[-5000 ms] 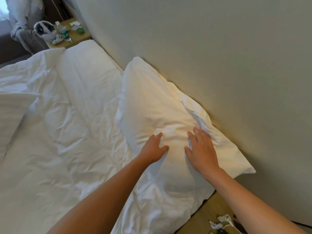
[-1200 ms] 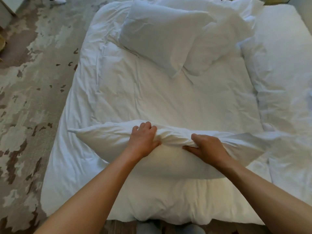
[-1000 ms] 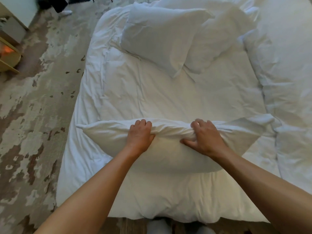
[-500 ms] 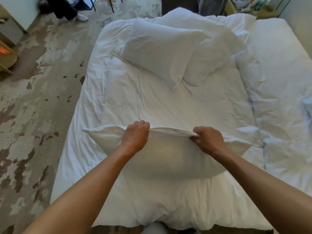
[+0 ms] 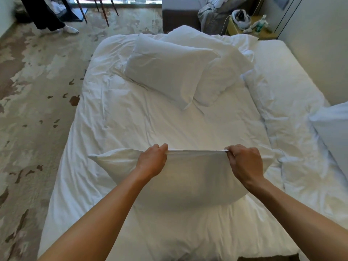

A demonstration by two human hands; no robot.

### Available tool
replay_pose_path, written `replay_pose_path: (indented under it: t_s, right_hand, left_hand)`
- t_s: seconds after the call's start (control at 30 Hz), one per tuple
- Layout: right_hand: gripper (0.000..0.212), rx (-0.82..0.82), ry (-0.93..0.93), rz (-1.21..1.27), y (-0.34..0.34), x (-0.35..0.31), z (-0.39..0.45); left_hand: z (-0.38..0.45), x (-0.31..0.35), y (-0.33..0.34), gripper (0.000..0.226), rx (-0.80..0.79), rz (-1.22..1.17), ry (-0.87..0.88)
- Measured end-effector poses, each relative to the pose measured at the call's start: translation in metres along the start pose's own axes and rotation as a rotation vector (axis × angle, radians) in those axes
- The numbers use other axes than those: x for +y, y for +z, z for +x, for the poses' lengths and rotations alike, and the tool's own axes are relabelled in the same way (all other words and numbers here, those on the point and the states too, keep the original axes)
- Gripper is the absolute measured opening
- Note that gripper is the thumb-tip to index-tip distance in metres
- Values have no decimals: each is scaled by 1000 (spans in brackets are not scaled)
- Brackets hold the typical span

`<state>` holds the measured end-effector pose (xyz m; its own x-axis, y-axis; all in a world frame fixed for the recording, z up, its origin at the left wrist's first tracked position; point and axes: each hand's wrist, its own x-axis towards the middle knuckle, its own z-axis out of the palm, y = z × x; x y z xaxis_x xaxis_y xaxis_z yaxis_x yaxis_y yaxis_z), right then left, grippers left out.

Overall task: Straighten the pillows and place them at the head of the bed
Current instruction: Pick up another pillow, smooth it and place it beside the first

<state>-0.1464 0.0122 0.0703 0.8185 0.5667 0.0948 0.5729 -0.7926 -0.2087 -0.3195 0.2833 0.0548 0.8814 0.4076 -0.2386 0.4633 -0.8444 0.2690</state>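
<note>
I hold a white pillow (image 5: 194, 178) upright above the near part of the bed (image 5: 131, 125). My left hand (image 5: 152, 162) and my right hand (image 5: 244, 162) each grip its top edge, which is stretched taut between them. Two more white pillows lie on the far part of the duvet: one (image 5: 167, 72) tilted on top, the other (image 5: 222, 72) partly under it to the right. A further pillow (image 5: 335, 129) lies at the right edge beside the wall.
A patterned carpet (image 5: 37, 91) runs along the bed's left side. A person's legs (image 5: 49, 21) stand at the far left. A bedside table (image 5: 250, 29) with small items sits at the far right, by the wall (image 5: 320, 44). A dark armchair (image 5: 180, 17) is beyond the bed.
I have turned from the pillow by the wall to the duvet side and picked up another pillow. Over the last second my hands lifted it and pulled its top edge taut.
</note>
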Motion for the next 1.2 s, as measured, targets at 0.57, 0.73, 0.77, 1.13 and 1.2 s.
replay_pose_path:
  t_s: [0.57, 0.73, 0.77, 1.13, 1.2]
  right_hand:
    - [22, -169, 187, 73, 23, -1, 6]
    - [23, -153, 177, 35, 14, 1, -16]
    - [22, -130, 183, 60, 12, 1, -20]
    - [19, -16, 151, 214, -45, 34, -72]
    - [18, 46, 140, 213, -63, 50, -84]
  left_hand:
    - [29, -50, 20, 33, -64, -81, 12]
    - [11, -51, 8, 33, -78, -105, -41]
    - [6, -49, 5, 32, -56, -107, -52]
    - [-47, 12, -43, 28, 122, -21, -24]
    - [-50, 36, -54, 28, 165, -6, 3]
